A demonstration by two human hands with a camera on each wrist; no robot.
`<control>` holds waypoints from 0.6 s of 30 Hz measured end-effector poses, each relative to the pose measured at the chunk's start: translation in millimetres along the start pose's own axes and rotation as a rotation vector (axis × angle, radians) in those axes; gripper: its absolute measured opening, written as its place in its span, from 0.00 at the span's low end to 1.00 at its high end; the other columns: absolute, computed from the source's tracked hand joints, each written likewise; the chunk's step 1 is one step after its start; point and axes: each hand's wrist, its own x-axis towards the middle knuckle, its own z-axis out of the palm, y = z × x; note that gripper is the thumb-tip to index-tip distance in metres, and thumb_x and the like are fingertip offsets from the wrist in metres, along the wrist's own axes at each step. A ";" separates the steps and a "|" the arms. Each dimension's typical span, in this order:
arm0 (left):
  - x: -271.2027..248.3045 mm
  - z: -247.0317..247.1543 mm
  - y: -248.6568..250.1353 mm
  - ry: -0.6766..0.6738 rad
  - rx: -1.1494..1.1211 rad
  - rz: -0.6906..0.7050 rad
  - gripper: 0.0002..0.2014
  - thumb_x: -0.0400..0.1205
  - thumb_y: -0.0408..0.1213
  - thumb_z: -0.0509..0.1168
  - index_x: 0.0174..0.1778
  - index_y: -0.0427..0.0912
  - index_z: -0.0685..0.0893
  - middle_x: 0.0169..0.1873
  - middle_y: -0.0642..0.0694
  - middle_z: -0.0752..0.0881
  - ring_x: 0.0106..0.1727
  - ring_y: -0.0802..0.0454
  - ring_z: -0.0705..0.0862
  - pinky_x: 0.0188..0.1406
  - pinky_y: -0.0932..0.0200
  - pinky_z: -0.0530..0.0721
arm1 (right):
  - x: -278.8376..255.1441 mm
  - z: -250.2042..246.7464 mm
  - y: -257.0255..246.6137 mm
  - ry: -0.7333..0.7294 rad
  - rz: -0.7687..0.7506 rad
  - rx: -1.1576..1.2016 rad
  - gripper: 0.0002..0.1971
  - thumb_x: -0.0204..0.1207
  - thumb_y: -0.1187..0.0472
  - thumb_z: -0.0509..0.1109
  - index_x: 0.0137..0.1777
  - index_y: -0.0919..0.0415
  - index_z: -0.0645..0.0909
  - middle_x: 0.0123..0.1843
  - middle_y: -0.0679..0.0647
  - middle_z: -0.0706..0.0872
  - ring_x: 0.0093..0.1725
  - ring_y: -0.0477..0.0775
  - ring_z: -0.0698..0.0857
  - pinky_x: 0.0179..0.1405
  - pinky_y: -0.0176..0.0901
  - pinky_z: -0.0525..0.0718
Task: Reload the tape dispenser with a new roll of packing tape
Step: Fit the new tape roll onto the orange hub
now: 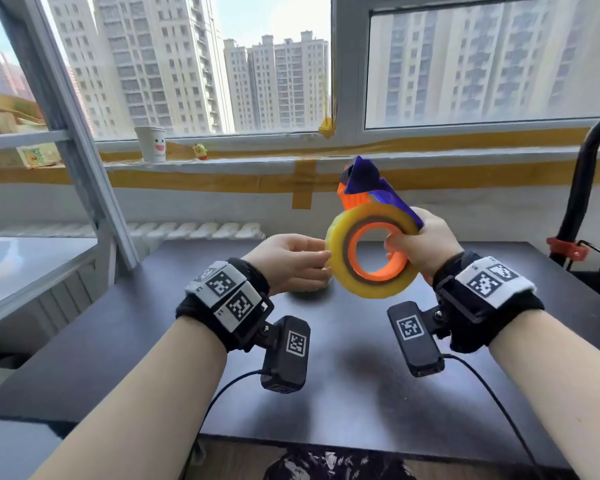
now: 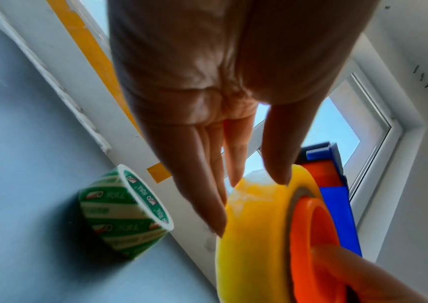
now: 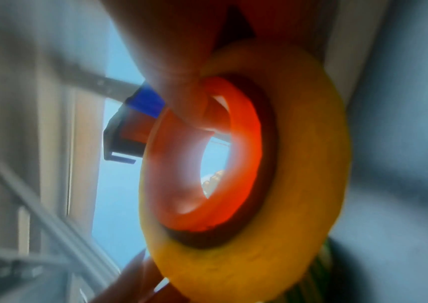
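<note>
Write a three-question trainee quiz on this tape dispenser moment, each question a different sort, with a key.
1. True or false: the yellow tape roll already sits on the dispenser's orange hub.
2. Multiple choice: where is the green-printed roll? A) on the windowsill B) on the dark table, below the hands C) in the left hand
3. Fill in: the right hand holds the dispenser with its thumb hooked inside the ____.

Key
1. True.
2. B; it is plain in the left wrist view.
3. Hub. The left hand's fingertips touch the yellow roll's outer face.
</note>
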 end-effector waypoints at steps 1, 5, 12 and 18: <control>0.2 0.3 -2.7 -0.002 0.000 -0.024 0.06 0.83 0.32 0.63 0.51 0.43 0.84 0.37 0.45 0.89 0.34 0.57 0.90 0.40 0.65 0.89 | -0.6 0.8 -1.1 -0.001 -0.044 -0.076 0.17 0.66 0.79 0.65 0.48 0.57 0.81 0.31 0.53 0.80 0.30 0.55 0.79 0.37 0.45 0.80; 2.0 -2.0 -12.0 0.013 -0.106 -0.102 0.07 0.82 0.30 0.63 0.51 0.41 0.84 0.36 0.46 0.91 0.38 0.54 0.90 0.48 0.60 0.88 | -4.5 3.0 -4.3 -0.011 -0.152 -0.255 0.24 0.66 0.76 0.68 0.63 0.61 0.80 0.47 0.54 0.83 0.43 0.55 0.80 0.44 0.42 0.77; -8.5 -4.8 -8.7 -0.011 -0.103 -0.108 0.09 0.79 0.24 0.65 0.49 0.41 0.86 0.32 0.49 0.91 0.34 0.58 0.90 0.40 0.68 0.89 | -4.3 1.3 3.9 -0.068 0.041 -0.105 0.16 0.65 0.79 0.67 0.45 0.57 0.79 0.31 0.56 0.80 0.31 0.59 0.80 0.44 0.56 0.82; -16.3 1.1 2.1 0.093 0.109 -0.032 0.20 0.75 0.27 0.71 0.64 0.36 0.81 0.39 0.46 0.89 0.29 0.64 0.87 0.32 0.73 0.86 | -0.5 2.9 9.1 -0.220 0.226 0.091 0.14 0.70 0.77 0.66 0.55 0.66 0.76 0.36 0.60 0.78 0.31 0.57 0.79 0.27 0.40 0.82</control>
